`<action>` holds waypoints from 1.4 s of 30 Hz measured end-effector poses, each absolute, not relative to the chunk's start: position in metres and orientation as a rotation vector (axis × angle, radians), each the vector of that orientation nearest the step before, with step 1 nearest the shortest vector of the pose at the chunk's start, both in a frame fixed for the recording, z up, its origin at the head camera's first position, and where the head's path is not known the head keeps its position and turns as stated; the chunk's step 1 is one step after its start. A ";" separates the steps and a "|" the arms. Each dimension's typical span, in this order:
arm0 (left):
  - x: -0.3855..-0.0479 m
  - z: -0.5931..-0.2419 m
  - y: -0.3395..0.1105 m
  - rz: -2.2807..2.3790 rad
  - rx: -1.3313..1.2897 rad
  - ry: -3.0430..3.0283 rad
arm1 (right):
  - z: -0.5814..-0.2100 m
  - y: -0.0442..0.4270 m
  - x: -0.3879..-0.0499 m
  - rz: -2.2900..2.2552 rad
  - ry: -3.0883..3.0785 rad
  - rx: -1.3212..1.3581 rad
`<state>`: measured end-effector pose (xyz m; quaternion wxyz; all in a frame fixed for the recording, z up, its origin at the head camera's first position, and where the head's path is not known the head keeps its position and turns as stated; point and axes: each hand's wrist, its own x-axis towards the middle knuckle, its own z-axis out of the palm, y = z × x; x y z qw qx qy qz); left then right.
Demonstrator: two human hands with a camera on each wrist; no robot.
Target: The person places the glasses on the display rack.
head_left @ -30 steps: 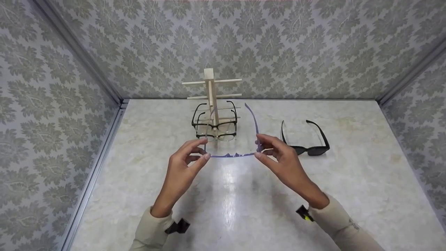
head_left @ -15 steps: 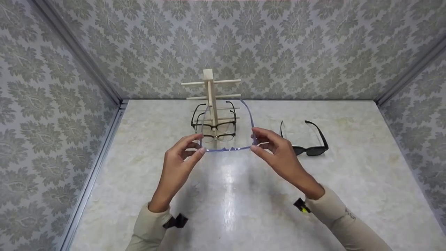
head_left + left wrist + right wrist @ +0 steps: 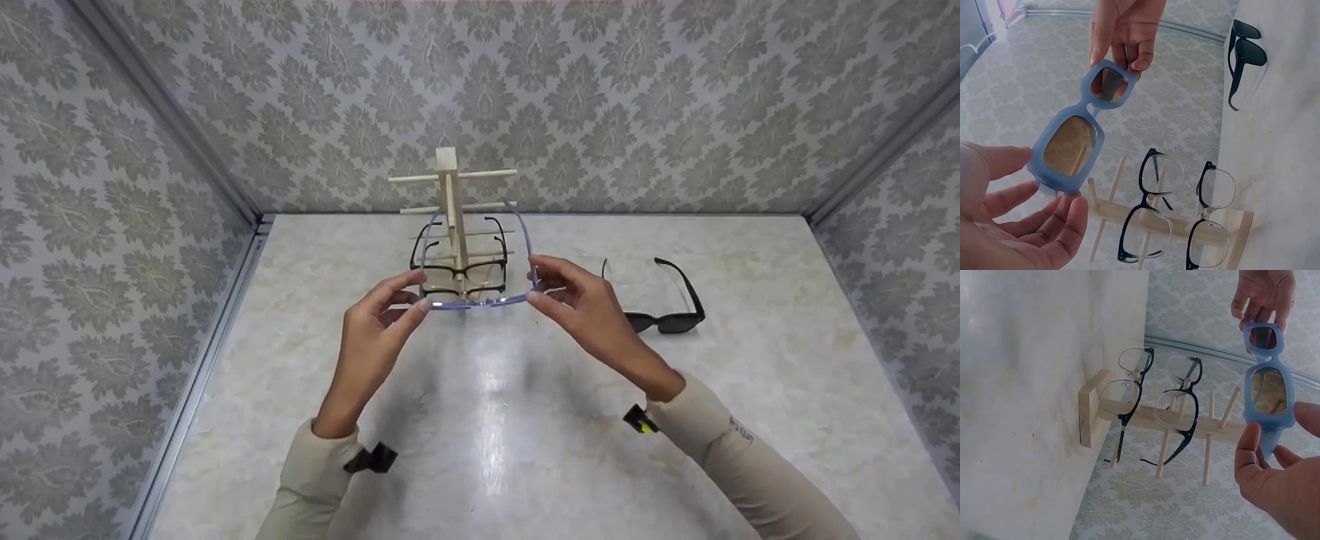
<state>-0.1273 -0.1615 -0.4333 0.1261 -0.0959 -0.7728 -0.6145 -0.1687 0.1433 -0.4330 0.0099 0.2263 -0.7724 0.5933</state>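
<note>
Blue-framed sunglasses [image 3: 1061, 180] with brownish lenses are held up in the air, temples unfolded and pointing at a wooden glasses stand [image 3: 448, 191]. My left hand [image 3: 375, 322] pinches one end of the frame between thumb and fingers, and my right hand [image 3: 585, 311] pinches the other end. Seen from above, the temples reach over the stand's upper pegs; whether they touch one, I cannot tell. Lower on the stand hang two pairs of dark-topped eyeglasses, the upper pair [image 3: 1194, 413] and the lower pair [image 3: 1135, 405], one below the other.
Black sunglasses [image 3: 679, 324] lie unfolded on the marbled table [image 3: 780, 390], right of the stand and beyond my right hand. A patterned wall [image 3: 570, 97] rises close behind the stand, and side panels border the table.
Both hands have moved forward and slightly left together, carrying the blue sunglasses closer to the stand. Their temples now overlap its upper pegs from above. The black sunglasses stay put.
</note>
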 end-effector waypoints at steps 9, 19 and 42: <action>-0.141 -0.439 -0.167 -1.887 -0.229 -2.212 | -0.434 0.135 -0.185 1.894 -2.441 0.648; -0.152 -0.436 -0.169 -1.887 -0.192 -2.227 | -0.433 0.132 -0.193 1.846 -2.489 0.651; -0.182 -0.425 -0.179 -1.920 -0.150 -2.220 | -0.416 0.122 -0.216 1.815 -2.521 0.661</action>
